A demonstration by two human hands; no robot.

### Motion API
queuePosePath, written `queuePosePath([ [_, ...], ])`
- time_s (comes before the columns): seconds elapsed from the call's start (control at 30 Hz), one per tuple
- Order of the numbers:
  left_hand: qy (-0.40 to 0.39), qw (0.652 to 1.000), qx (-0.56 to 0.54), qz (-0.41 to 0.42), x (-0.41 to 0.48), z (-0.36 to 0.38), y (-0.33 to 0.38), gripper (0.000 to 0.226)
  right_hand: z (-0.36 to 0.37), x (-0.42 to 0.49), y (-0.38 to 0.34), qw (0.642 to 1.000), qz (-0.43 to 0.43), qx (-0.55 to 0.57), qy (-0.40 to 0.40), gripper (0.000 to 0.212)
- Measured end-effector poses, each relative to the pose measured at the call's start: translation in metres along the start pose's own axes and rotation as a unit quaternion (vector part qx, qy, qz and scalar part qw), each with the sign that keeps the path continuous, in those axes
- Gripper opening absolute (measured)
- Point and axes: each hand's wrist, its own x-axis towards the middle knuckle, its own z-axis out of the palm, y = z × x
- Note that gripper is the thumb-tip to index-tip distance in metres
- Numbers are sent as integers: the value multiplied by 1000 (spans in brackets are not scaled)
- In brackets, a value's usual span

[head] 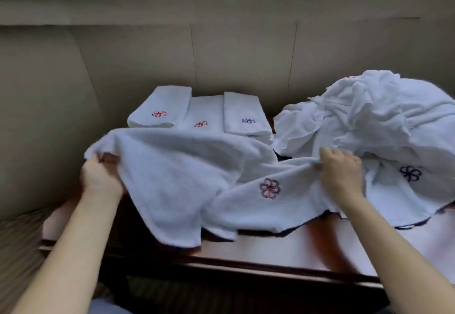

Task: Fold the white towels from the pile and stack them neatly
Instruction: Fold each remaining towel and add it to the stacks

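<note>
A: Where is the towel [177, 180] lying?

B: Sagging just left of the pile [374, 121]. Both hands, left [101, 178] and right [341, 173], are pinching its top edge. It's soft and light, so corners look the best hold.

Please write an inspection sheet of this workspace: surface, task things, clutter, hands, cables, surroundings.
Surface: dark wooden table, mostly covered by cloth.
Job's things: open towel with red flower, held up; three folded towels side by side at back; unfolded pile at right.
Clutter: nothing seen.
Hands: left hand grips the towel's left edge; right hand pinches its upper edge.
Cables: nothing seen.
Surroundings: beige wall, window sill above.
</note>
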Motion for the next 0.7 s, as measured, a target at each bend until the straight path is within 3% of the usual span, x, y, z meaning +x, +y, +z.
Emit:
queuePosePath([
  [0.03,-10,1000,-17,15,0,-2,4,40,0,1,7,999,37,-12,-11,21],
  [0.1,10,992,123,32,-5,-3,-1,35,3,-2,13,993,89,-31,-73,22],
  [0.17,5,949,311,47,1,-10,-18,35,6,-7,11,991,79,-18,-111,30],
  [0.2,-34,919,391,40,1,-10,-29,34,5,-8,8,993,42,0,-113,35],
  [0.27,-133,827,546,11,-5,-9,-47,37,5,-10,-2,990,-70,43,-113,39],
  [0.33,-189,682,706,10,-7,-9,-65,43,5,-14,-14,977,-144,74,-139,40],
  [0.4,-173,548,811,111,-13,-7,-82,42,7,-22,-22,973,-160,60,-153,37],
  [0.43,-181,519,819,166,-19,-4,-88,35,8,-26,-26,976,-159,46,-141,34],
  [0.47,-205,522,805,194,-27,1,-94,25,8,-30,-30,979,-159,36,-121,31],
  [0.53,-283,528,782,173,-41,8,-104,13,5,-40,-43,977,-172,76,-104,27],
  [0.6,-335,485,792,157,-48,8,-118,15,2,-54,-60,956,-209,148,-147,25],
  [0.67,-345,434,818,153,-43,4,-127,33,3,-71,-75,931,-264,142,-208,29],
  [0.7,-340,426,827,141,-38,3,-129,38,4,-75,-78,924,-281,125,-226,31],
])
